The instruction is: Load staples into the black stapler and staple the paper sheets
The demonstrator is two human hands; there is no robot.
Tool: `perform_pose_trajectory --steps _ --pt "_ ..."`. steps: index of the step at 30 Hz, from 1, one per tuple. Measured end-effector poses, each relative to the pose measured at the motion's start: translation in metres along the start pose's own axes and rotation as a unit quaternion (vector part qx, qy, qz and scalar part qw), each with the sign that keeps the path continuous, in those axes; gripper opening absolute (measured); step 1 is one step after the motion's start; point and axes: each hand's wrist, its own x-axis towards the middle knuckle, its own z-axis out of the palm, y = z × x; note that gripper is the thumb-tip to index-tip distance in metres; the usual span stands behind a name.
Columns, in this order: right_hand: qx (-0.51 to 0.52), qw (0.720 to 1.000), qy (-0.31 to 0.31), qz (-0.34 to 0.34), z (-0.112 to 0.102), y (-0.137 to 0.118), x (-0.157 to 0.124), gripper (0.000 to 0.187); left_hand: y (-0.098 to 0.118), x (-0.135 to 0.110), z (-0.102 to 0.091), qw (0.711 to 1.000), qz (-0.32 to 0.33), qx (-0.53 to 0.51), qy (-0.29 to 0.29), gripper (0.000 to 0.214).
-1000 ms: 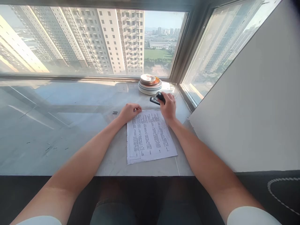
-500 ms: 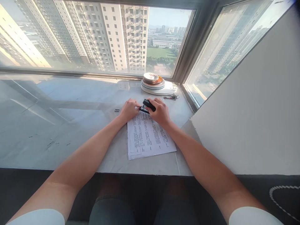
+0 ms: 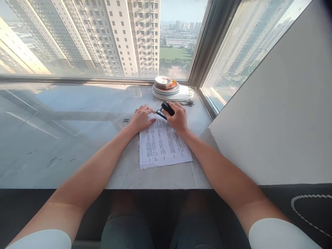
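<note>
Head view: gripping a black stapler (image 3: 168, 108) in the right hand (image 3: 178, 117), fingers curled round it, at the far edge of the printed paper (image 3: 166, 148). Pointing the stapler's front end at the left forefinger, very near; cannot tell whether touching. Resting the left hand (image 3: 140, 118) over the paper's far left corner, thumb and forefinger spread. Lying flat on the pale ledge (image 3: 85, 138), beside two small dark strips (image 3: 126, 120) and before stacked plates (image 3: 166, 92).
</note>
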Motion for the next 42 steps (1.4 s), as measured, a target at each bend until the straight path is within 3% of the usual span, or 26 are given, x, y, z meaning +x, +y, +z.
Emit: perform_pose_trajectory --steps 11,21,25,28,32,36,38,42 --pt "-0.002 0.999 -0.043 -0.033 0.002 -0.004 -0.002 0.043 -0.015 0.003 0.007 0.999 -0.009 -0.039 0.029 0.015" --pt "-0.006 0.999 -0.041 -0.027 0.003 -0.002 0.000 0.044 -0.022 0.005 0.009 0.998 -0.008 -0.051 0.030 0.018" --pt "0.001 0.997 -0.051 -0.053 0.006 0.000 -0.001 0.043 -0.015 0.006 0.005 0.986 -0.005 -0.132 0.104 0.026" --pt "0.017 0.994 -0.058 -0.093 0.008 0.002 -0.002 0.039 -0.005 0.005 0.004 0.954 -0.004 -0.258 0.154 0.036" --pt "0.010 0.989 -0.079 -0.122 0.010 0.002 -0.003 0.038 0.002 0.006 0.009 0.909 -0.031 -0.407 0.088 0.053" --pt "0.025 0.989 -0.079 -0.126 0.008 -0.001 -0.002 0.034 0.000 0.007 0.013 0.884 -0.069 -0.461 0.033 0.060" --pt "0.047 0.992 -0.053 -0.102 0.006 0.000 0.000 0.036 0.000 0.007 0.012 0.879 -0.075 -0.470 0.022 0.060" --pt "0.083 0.996 0.033 0.017 0.006 0.010 0.007 0.062 -0.001 0.008 0.011 0.867 -0.087 -0.491 0.007 0.061"
